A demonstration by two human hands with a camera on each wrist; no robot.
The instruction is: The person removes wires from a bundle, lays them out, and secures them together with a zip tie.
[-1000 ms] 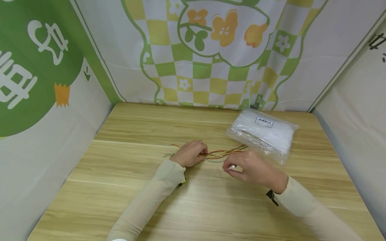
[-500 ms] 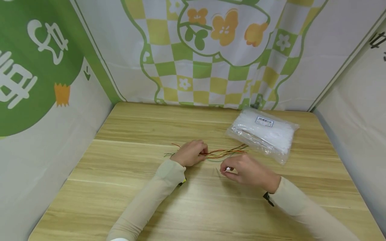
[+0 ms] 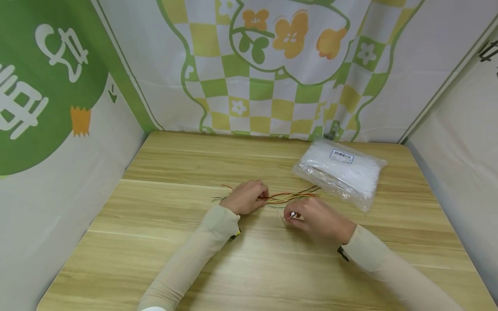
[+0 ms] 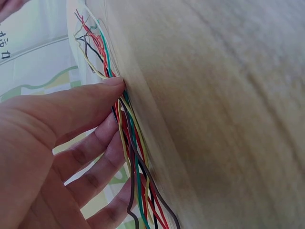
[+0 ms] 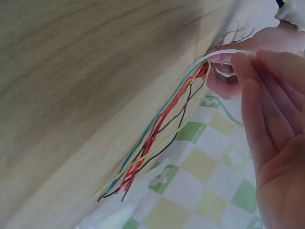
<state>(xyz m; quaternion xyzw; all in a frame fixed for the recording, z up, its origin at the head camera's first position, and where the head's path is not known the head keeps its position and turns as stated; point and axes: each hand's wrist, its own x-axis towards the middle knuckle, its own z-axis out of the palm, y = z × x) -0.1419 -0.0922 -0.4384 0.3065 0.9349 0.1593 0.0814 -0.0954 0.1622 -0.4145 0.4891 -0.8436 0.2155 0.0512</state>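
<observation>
A loose bundle of thin coloured wires [image 3: 288, 198], red, yellow, green and dark, lies across the middle of the table. My left hand [image 3: 244, 198] grips the bundle near its middle; in the left wrist view the thumb and fingers close round the wires [image 4: 136, 157]. Just right of it, my right hand [image 3: 317, 218] pinches a white cable tie [image 3: 292, 214] between thumb and fingertips. Seen from the right wrist, the cable tie [image 5: 228, 51] is a thin curved strip reaching toward the wires at the left hand. Its far end is hidden there.
A clear plastic bag [image 3: 342, 170] packed with white strips and bearing a barcode label lies at the back right, close to the wires' right ends. Behind the wooden table [image 3: 186, 160] hangs a checked curtain [image 3: 268, 99], with fabric walls on both sides.
My right hand has moved left and slightly inward, bringing the cable tie closer to the wires and the left hand. The left hand has stayed in place on the bundle.
</observation>
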